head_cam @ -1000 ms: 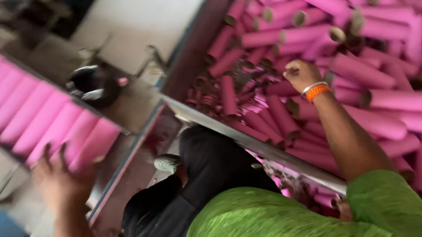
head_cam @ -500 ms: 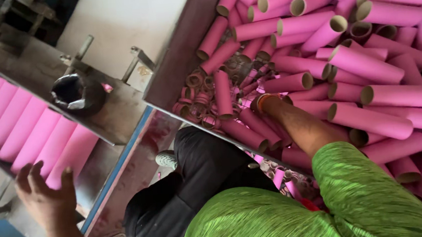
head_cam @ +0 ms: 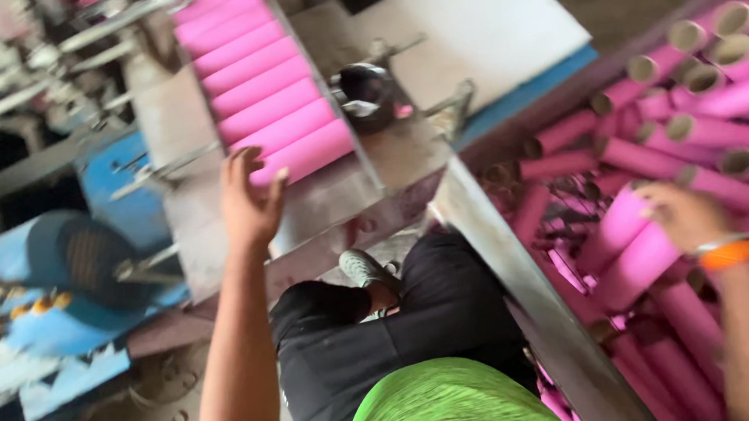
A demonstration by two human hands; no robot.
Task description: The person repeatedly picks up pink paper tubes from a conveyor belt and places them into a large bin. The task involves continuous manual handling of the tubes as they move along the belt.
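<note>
At the near end of the sloping tray (head_cam: 364, 185), the left hand (head_cam: 249, 202) spreads open against the lowest pink tube (head_cam: 305, 156), lying crosswise, while the right hand (head_cam: 687, 215), far apart, curls onto a tube (head_cam: 633, 258) in the bin (head_cam: 518, 253).

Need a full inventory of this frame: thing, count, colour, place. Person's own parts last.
row of tubes: about seven, pink, side by side on the metal chute, upper centre.
metal chute: one, grey, under the row.
loose tubes: many, pink, piled in the bin at right.
bin edge: one, grey metal, diagonal.
white board: one, blue rim, top centre.
blue machine: one, left, blurred.
left hand: open, at the lowest tube of the row.
right hand: orange wristband, on a loose tube; grip unclear.
</note>
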